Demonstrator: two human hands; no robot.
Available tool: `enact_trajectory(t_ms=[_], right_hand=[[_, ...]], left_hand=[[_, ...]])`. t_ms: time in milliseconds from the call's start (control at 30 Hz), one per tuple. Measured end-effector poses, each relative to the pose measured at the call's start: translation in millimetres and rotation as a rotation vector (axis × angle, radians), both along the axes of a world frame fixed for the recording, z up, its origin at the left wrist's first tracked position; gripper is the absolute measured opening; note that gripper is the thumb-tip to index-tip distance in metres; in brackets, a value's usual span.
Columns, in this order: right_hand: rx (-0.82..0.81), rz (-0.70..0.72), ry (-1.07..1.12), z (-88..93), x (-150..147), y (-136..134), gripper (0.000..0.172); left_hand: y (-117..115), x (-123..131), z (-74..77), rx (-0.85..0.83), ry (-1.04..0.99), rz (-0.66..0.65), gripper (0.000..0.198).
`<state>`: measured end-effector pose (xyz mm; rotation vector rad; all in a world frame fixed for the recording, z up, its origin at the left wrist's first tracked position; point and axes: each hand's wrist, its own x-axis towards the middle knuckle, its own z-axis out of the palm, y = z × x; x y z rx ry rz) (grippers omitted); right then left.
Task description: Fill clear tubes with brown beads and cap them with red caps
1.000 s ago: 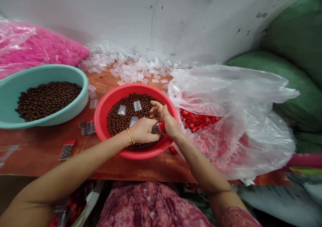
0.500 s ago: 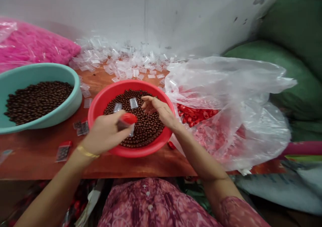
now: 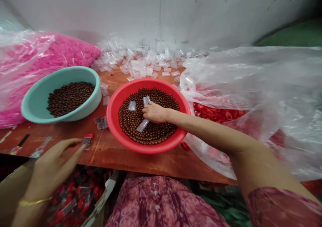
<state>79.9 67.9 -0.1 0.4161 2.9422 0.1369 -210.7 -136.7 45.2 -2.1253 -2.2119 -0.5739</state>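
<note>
A red basin [image 3: 148, 148] holds many brown beads [image 3: 136, 126], with small clear plastic cases lying on them. My right hand [image 3: 154, 112] reaches into it, fingers bent together over the beads and touching a clear case [image 3: 146, 100]; a second clear piece [image 3: 143, 125] lies under the hand's near side. Another clear case [image 3: 132, 106] rests to the left. My left hand [image 3: 56, 160] is at the table's front edge, thumb and forefinger apart, its fingertips beside a red-capped case [image 3: 88, 140] filled with beads.
A teal basin [image 3: 62, 117] of brown beads stands at the left, before a bag of pink pieces [image 3: 57, 50]. Clear cases [image 3: 141, 64] are heaped by the wall. Plastic bags [image 3: 266, 76] with red caps lie right. Below the edge, a box holds red-capped cases [image 3: 75, 196].
My left hand has moved from the red basin to the lower left, and the red-capped case is no longer in it. My right hand has lowered onto the beads. The view has shifted left.
</note>
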Motion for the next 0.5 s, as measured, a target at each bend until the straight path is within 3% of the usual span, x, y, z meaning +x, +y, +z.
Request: enact_trajectory(t_ms=[133,200,267,367,500], right_hand=[[0.088,-0.138,0.084,16.5,11,-8,0.024],[0.143,-0.184,0.157,25.5,15,-16,0.025],[0.200,-0.206,0.229,31.2,17,-23,0.026],[0.257,-0.255,0.273,32.8,20,-21,0.029],[0.201,-0.461,0.218,30.0,27,5,0.031]], left_hand=[[61,88,15.4,0.077,-0.052,-0.298,0.040],[85,121,14.0,-0.038,-0.001,-0.392,0.053],[101,144,12.3,-0.224,0.067,-0.393,0.052],[112,158,13.8,-0.381,0.139,-0.310,0.042],[116,149,16.5,-0.438,0.077,-0.270,0.033]])
